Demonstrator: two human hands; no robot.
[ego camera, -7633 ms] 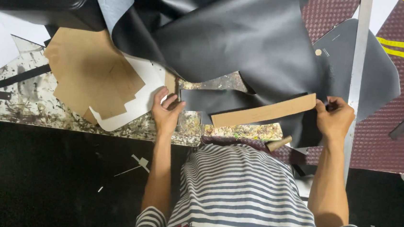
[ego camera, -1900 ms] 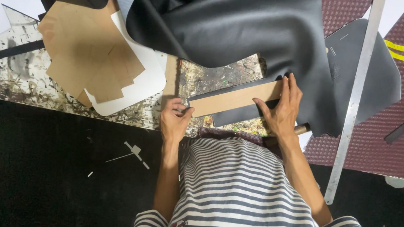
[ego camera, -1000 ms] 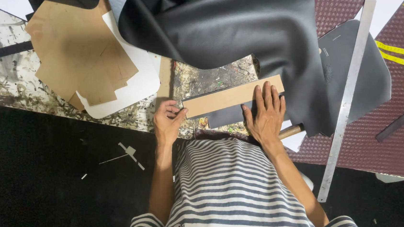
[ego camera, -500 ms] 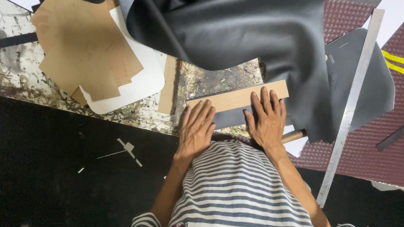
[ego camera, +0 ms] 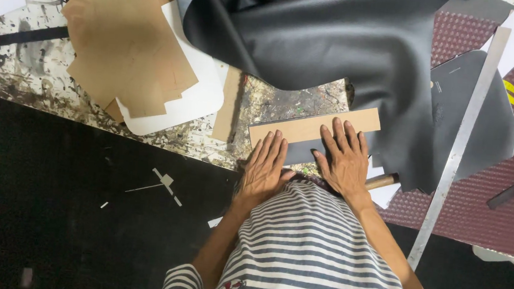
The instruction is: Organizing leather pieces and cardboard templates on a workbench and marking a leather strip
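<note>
Hands, left [ego camera: 265,168] and right [ego camera: 344,157], now lie open and flat, gripping nothing, pressing our strip [ego camera: 313,126] at 12 o'clock; earlier pinching has ended.

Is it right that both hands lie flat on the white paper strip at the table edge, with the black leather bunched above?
Not quite: the strip is tan cardboard, not white paper. The head view shows the left hand and right hand flat on it at the table edge, black leather bunched above.

A short-sleeved shirt [ego camera: 315,253] with navy and white horizontal stripes, forearms and hands bare
</note>
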